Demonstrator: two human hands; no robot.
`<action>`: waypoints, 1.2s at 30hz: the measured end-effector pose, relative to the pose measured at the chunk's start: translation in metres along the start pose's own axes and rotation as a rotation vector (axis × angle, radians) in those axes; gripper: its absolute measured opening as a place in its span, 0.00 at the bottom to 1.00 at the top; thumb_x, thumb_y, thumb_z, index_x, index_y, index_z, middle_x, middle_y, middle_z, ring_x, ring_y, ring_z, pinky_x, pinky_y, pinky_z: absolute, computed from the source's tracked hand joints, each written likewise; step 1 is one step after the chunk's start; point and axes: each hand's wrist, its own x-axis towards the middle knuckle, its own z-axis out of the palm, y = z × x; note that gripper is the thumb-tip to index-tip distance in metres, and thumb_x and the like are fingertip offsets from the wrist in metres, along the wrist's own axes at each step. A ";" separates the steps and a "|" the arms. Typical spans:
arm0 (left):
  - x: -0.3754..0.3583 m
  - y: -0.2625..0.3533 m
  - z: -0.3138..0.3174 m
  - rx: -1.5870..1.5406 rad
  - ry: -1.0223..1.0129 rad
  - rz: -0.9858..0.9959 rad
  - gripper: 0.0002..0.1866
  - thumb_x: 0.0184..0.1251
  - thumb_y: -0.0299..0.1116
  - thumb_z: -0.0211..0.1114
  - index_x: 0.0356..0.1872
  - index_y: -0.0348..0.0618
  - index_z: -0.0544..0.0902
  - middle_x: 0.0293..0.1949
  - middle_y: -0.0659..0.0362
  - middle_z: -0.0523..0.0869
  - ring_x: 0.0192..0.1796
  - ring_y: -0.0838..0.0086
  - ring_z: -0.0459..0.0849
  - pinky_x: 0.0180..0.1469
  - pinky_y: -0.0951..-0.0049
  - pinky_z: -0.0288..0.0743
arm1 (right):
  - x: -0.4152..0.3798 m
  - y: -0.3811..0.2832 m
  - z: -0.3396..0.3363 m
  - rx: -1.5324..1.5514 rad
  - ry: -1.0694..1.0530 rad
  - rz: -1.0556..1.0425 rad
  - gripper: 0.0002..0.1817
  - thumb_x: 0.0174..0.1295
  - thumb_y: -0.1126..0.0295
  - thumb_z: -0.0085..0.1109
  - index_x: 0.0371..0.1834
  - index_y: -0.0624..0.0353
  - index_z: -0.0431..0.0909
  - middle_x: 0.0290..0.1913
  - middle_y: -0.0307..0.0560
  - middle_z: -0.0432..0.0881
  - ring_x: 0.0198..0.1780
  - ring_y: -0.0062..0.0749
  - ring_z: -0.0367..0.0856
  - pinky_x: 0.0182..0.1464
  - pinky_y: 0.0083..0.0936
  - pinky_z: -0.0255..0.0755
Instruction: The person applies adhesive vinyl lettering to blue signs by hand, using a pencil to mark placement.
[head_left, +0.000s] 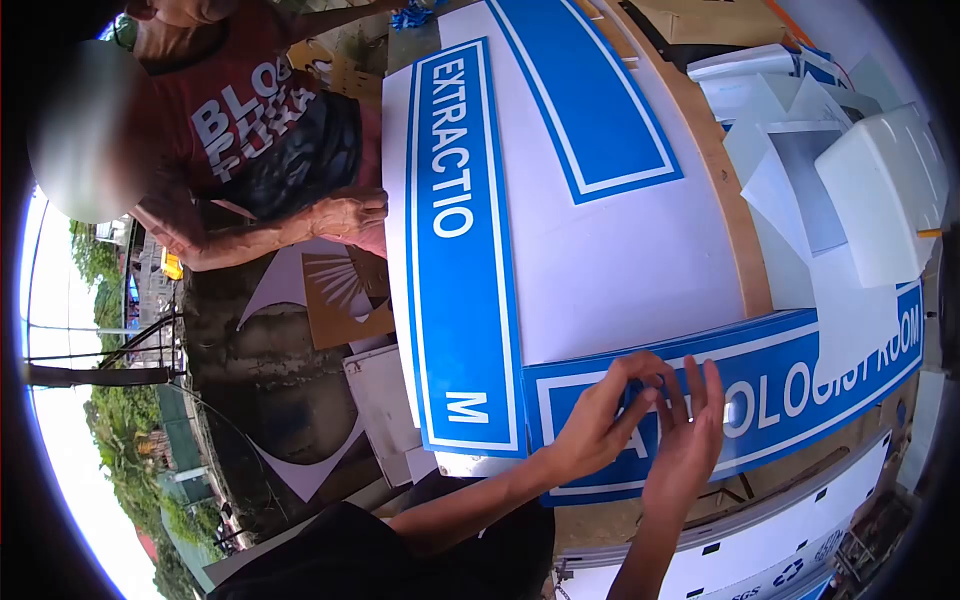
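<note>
Starting at the left, the EXTRACTIO panel (460, 275) could be knocked askew by the co-worker's hand (350, 215), which is held close beside the left edge of the worktop (620, 270). Farther right, the left hand (600, 420) and right hand (690, 430) are held close together over the lower blue panel (765, 415), which is laid along the near side; the fingers are bent, and whether anything thin is pinched in either grip cannot be told. That panel's lettering could be smudged or lifted if fingertips or a wrist were dragged across it. At the right, part of it is covered by loose papers (855, 315), which could be slid over more letters if bumped. As for edges, the left side is bordered by the EXTRACTIO panel, so little margin is left there; open room is offered by the bare white stretch in the middle, bounded above by the upper blue panel (600, 120); at the right, movement is hemmed in by the papers and the white box-like object (885, 190).
</note>
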 end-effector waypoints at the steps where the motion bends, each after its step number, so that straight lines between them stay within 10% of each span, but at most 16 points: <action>1: -0.025 -0.007 0.001 0.218 -0.081 0.043 0.17 0.78 0.38 0.53 0.63 0.46 0.72 0.66 0.47 0.72 0.69 0.52 0.70 0.68 0.45 0.62 | -0.022 0.017 0.010 0.379 -0.051 0.243 0.30 0.76 0.51 0.36 0.75 0.55 0.59 0.72 0.56 0.66 0.73 0.52 0.65 0.74 0.51 0.56; 4: -0.075 -0.006 -0.006 0.796 -0.157 -0.037 0.39 0.69 0.71 0.38 0.69 0.59 0.73 0.78 0.44 0.48 0.78 0.42 0.40 0.69 0.26 0.21 | -0.067 0.010 0.042 0.761 0.101 0.551 0.28 0.76 0.52 0.35 0.70 0.60 0.63 0.65 0.58 0.72 0.67 0.44 0.72 0.71 0.42 0.62; 7: -0.129 -0.004 -0.034 0.796 -0.154 -0.064 0.47 0.66 0.76 0.30 0.72 0.53 0.70 0.77 0.42 0.45 0.79 0.44 0.36 0.72 0.32 0.17 | -0.101 0.016 0.042 0.458 0.006 0.661 0.20 0.77 0.61 0.40 0.61 0.64 0.68 0.55 0.55 0.77 0.59 0.38 0.78 0.65 0.36 0.70; 10: -0.171 0.006 -0.071 0.674 -0.097 -0.120 0.48 0.65 0.77 0.26 0.75 0.55 0.64 0.74 0.45 0.53 0.78 0.46 0.42 0.74 0.35 0.19 | -0.137 0.032 0.058 0.377 -0.025 0.699 0.10 0.75 0.72 0.45 0.52 0.63 0.73 0.41 0.47 0.78 0.42 0.29 0.80 0.48 0.25 0.73; 13: -0.164 0.014 -0.113 0.669 0.155 -0.340 0.21 0.69 0.41 0.65 0.59 0.44 0.77 0.61 0.47 0.73 0.68 0.50 0.68 0.68 0.47 0.63 | -0.168 0.071 0.060 0.097 -0.185 0.739 0.10 0.76 0.69 0.46 0.48 0.62 0.76 0.33 0.43 0.77 0.34 0.24 0.76 0.38 0.21 0.69; 15: -0.151 -0.016 -0.141 0.690 0.199 -0.439 0.13 0.60 0.21 0.69 0.45 0.35 0.81 0.44 0.50 0.84 0.49 0.61 0.85 0.53 0.66 0.78 | -0.172 0.097 0.052 -0.216 -0.379 0.766 0.12 0.75 0.66 0.47 0.48 0.62 0.77 0.35 0.43 0.78 0.37 0.22 0.76 0.40 0.21 0.69; 21: -0.070 -0.061 -0.160 0.855 0.014 -0.244 0.06 0.59 0.20 0.71 0.38 0.34 0.85 0.37 0.52 0.88 0.39 0.68 0.89 0.42 0.72 0.83 | -0.112 0.130 0.033 -0.756 -0.626 -0.212 0.08 0.68 0.67 0.61 0.42 0.59 0.79 0.32 0.52 0.85 0.29 0.39 0.85 0.34 0.31 0.80; 36: -0.018 -0.059 -0.165 0.941 -0.308 -0.221 0.05 0.55 0.26 0.74 0.28 0.35 0.88 0.24 0.56 0.88 0.28 0.76 0.87 0.33 0.76 0.79 | -0.101 0.147 0.015 -0.977 -0.730 -0.435 0.09 0.70 0.65 0.59 0.43 0.57 0.75 0.32 0.51 0.86 0.32 0.37 0.89 0.39 0.30 0.84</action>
